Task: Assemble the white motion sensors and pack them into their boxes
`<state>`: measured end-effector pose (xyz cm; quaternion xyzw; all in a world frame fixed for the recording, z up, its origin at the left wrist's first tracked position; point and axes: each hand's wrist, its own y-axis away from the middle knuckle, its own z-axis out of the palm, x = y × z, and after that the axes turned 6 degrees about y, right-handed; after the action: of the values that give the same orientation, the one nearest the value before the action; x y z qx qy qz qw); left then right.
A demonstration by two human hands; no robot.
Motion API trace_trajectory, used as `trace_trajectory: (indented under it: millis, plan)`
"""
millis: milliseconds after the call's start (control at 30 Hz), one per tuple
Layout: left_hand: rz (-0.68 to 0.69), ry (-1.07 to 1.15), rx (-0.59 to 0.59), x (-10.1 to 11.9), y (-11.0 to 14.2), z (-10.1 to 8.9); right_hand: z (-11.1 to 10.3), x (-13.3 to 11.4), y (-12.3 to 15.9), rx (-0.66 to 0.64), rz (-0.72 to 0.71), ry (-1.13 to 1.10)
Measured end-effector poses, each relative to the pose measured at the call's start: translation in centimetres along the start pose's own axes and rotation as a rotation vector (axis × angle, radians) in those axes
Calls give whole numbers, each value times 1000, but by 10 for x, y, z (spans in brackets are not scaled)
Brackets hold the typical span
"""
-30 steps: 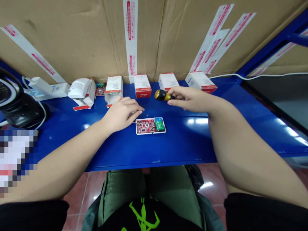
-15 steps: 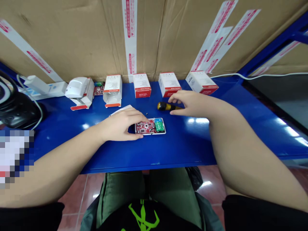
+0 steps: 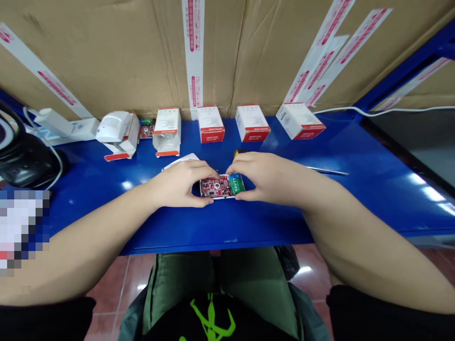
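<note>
A white device base (image 3: pixel 222 186) with a red circuit board and a green battery lies on the blue table (image 3: pixel 355 184). My left hand (image 3: pixel 181 183) pinches its left end with thumb and fingers. My right hand (image 3: pixel 265 177) pinches its right end at the green battery. Behind my right hand lies a screwdriver: only a bit of its yellow-black handle (image 3: pixel 237 152) and its metal shaft (image 3: pixel 327 170) show. A white cover (image 3: pixel 179 161) lies just behind my left hand.
Several white and red boxes (image 3: pixel 210 123) stand in a row along the cardboard wall at the back. An open box with a white detector (image 3: pixel 115 129) sits at the back left. A black fan (image 3: pixel 21 156) and a white cable are at the far left.
My right hand let go of the screwdriver and moved left onto the device's right end. My left hand stayed on the left end.
</note>
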<state>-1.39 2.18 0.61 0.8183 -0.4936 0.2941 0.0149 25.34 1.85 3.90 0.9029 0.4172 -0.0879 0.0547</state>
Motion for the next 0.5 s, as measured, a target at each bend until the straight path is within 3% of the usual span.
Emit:
trace_trajectory:
  millis: [367,500]
  plan:
    - [9,-7,25,-2,0,2,-3,3,3,202,-125,-275]
    - [21,11,29,-3,0,1,0,4,0,190,-153,-368]
